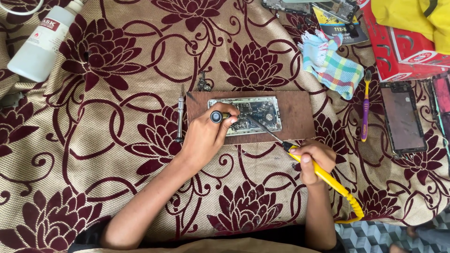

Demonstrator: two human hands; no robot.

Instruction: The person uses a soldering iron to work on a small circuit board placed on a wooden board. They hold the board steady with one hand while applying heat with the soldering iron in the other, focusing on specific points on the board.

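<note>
An opened phone body (pixel 253 112) with its circuit board showing lies on a brown wooden board (pixel 300 112). My left hand (pixel 206 136) rests on the phone's left end and holds a small dark round-capped tool (pixel 217 116) against it. My right hand (pixel 311 159) grips a yellow soldering iron (pixel 323 175) by its handle. The iron's thin metal tip reaches up and left onto the circuit board. Its coiled yellow cord (pixel 354 206) trails off to the lower right.
A metal screwdriver (pixel 180 117) lies left of the board. A checked cloth (pixel 330 63), a purple toothbrush (pixel 365 105) and a phone screen (pixel 403 117) lie to the right. A red box (pixel 403 51) sits at top right, a white bottle (pixel 40 42) at top left.
</note>
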